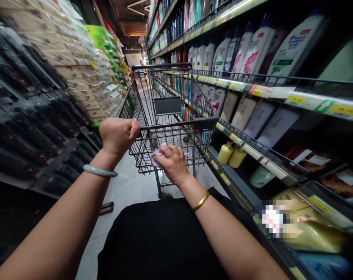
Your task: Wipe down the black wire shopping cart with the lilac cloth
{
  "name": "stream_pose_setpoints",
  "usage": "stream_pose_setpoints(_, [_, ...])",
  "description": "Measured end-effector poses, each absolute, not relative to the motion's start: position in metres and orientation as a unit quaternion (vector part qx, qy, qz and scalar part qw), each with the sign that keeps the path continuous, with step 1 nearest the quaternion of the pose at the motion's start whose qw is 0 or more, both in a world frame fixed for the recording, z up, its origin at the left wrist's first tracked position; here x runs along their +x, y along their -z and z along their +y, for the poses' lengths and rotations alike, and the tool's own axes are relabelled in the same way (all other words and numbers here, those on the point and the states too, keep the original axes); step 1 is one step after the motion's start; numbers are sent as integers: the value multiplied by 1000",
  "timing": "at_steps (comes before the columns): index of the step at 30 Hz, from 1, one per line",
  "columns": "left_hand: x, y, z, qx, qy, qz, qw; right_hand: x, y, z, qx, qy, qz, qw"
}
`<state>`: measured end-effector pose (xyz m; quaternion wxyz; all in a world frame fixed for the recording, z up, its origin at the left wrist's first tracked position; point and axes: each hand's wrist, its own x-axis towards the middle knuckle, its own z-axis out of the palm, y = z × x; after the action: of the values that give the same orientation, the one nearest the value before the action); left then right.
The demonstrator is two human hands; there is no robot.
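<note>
cloth: the small pale purple cloth (pixel 156 158) is crumpled within the right hand (pixel 175 163), on the thumb side; it shows no clear long axis.
cloth and bar: the cloth lies below the handle bar (pixel 170 126) of the cart (pixel 167 105), in front of the near wires; whether it touches these wires, i cannot tell.
right hand: it is the nearer one to the cloth; its fingers are bent inward and the cloth is pinched between them and the thumb, so the opening is narrow.
left hand: this hand (pixel 119 134) makes a tight fist around the left end of the handle bar, higher than the cloth and to its left; no gap is seen between its fingers and palm.
cart line: the handle bar runs across, from left to right, while the long side of the cart points forward along the aisle.
wrists: a pale bangle (pixel 100 171) is on the left, a gold bangle (pixel 200 201) on the right.
sides: shelves with bottles (pixel 254 48) stand at the right, near the cart; dark packets (pixel 27 112) hang at the left.
</note>
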<state>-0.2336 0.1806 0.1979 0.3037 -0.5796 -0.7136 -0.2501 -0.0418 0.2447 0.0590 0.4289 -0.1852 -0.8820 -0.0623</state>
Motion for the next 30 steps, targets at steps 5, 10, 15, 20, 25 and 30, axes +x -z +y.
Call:
stream_pose_setpoints(5, [-251,-200,171,-590,239,-705,311,-28,-70,257,-220,49,-854,469])
stream_pose_setpoints(10, [-227,-196,170,-561,250,-706,353,-42,-60,250,-215,43,-869,444])
stream_pose_setpoints(15, [-178,-178,189,-572,295,-687,337,-54,-58,242,-145,83,-874,456])
stream_pose_setpoints(20, [-173,-163,201,-543,333,-682,359,-40,-75,254,-232,68,-805,542])
stream_pose_setpoints(25, [-185,-159,200,-549,343,-654,391,-48,-74,247,-191,97,-817,535])
stream_pose_setpoints(30, [-192,-159,196,-552,358,-640,398,-35,-93,252,-182,62,-761,620])
